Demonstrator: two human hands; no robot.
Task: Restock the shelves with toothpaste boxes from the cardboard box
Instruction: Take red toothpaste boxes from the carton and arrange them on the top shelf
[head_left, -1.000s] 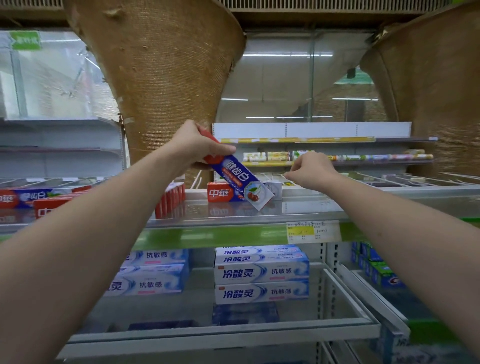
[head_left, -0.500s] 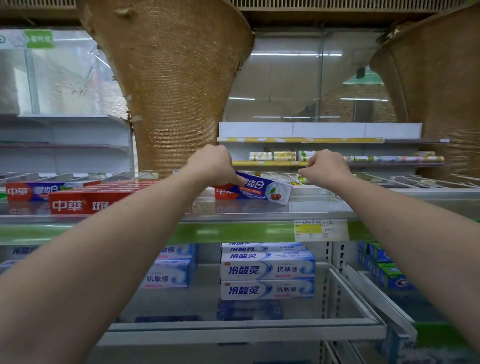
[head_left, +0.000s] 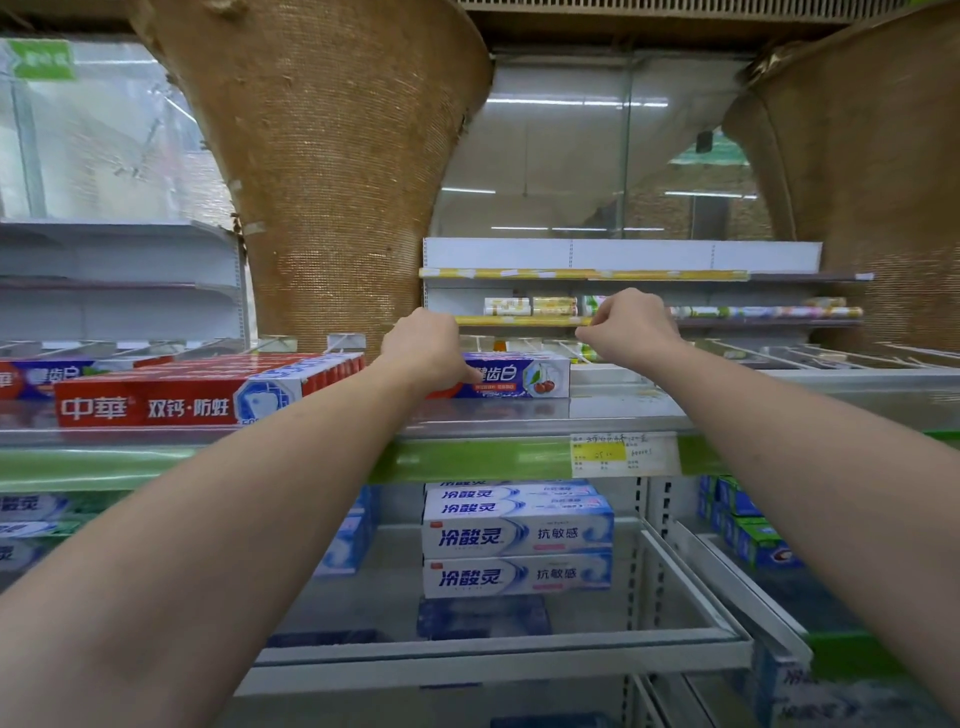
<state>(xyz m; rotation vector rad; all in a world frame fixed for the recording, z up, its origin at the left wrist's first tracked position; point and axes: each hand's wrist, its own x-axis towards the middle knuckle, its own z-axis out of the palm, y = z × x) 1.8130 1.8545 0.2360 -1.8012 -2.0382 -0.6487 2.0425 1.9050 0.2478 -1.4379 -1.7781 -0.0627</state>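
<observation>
Resting flat on the upper shelf (head_left: 519, 415), the blue toothpaste box (head_left: 519, 375) lies under the left hand (head_left: 423, 348), whose grip curls over its left end. Right of it, the right hand (head_left: 631, 325) hovers with fingers curled, holding nothing. Left of that grip lie red toothpaste boxes (head_left: 176, 395); below, white boxes (head_left: 517, 540) are stacked.

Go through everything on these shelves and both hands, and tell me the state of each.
Blue toothpaste box: lying flat on the top shelf, left hand on its left end.
Right hand: fingers curled, holding nothing visible.
Red toothpaste box: lying flat at the shelf front.
White toothpaste boxes: stacked flat on the lower shelf.
</observation>
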